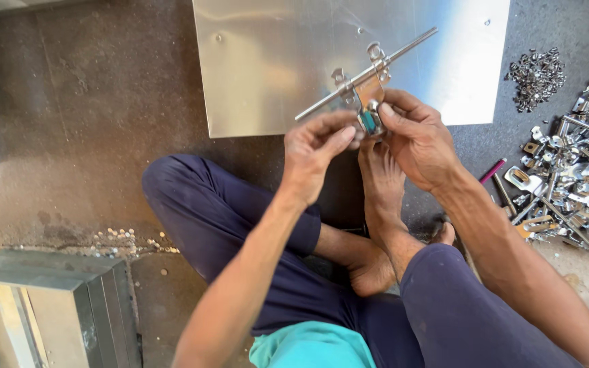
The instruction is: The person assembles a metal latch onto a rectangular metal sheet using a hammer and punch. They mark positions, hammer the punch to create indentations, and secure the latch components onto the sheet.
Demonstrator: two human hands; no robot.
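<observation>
Both hands hold a metal door latch in the air above my crossed legs: a long steel rod running through a small plate with brackets. My right hand grips the lower end of the plate between thumb and fingers. My left hand pinches the same lower part from the left, fingertips meeting the right hand's at a small shiny piece. The rod slants up to the right over a steel sheet.
The large shiny steel sheet lies on the floor ahead. A heap of metal latch parts and rods lies at the right, with a smaller pile of tiny fittings beyond. A pink-handled tool lies beside my right wrist. Folded metal boxes stand at lower left.
</observation>
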